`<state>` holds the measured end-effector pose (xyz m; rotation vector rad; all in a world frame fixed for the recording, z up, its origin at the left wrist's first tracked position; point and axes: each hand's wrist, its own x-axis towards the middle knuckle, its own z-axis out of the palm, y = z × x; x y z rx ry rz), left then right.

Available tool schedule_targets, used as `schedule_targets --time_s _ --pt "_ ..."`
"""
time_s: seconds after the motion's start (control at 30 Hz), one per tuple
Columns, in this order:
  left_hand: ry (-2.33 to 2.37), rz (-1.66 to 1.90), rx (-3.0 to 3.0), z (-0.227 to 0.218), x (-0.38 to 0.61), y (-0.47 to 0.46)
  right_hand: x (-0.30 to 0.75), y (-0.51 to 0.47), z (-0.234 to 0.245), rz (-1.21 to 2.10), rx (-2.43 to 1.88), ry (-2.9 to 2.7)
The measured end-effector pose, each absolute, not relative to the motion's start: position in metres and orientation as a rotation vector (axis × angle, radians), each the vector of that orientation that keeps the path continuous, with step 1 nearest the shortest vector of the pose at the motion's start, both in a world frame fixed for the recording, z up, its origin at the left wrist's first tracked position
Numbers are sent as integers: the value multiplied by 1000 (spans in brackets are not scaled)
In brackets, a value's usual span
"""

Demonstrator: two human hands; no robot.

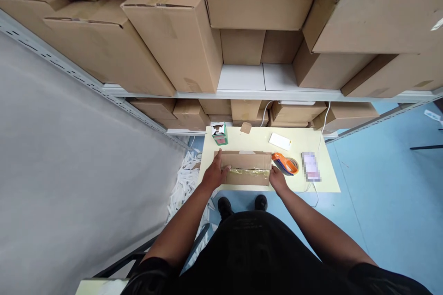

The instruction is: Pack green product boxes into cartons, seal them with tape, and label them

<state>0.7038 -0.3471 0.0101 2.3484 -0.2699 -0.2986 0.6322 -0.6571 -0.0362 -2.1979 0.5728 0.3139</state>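
A small cardboard box (245, 161) lies at the front of the pale yellow table (238, 136), with crinkled clear yellowish tape (249, 172) along its top seam. My left hand (214, 174) grips the box's left end, fingers stretched along the side and thumb over the top. At the right end, my right hand (277, 179) closes on the lower corner, its fingers partly hidden. Just beyond that hand rests an orange and blue tape dispenser (284, 164) with a roll in it.
On the table are a green box (219, 133), a cardboard scrap (245, 127), a white box (280, 141) and a phone (311, 166) with a cable. Shelves (242, 94) stacked with cartons (173, 41) overhang its back. White paper strips (185, 184) pile on the floor at left.
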Motion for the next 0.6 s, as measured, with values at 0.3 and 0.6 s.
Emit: schedule_targets --time_s 0.3,0.6 --pt "-311 -421 2462 14 742 -348 644 -728 -36 427 -2754 670" --pt "-478 -416 2462 9 723 -347 635 -733 -19 341 -2702 804"
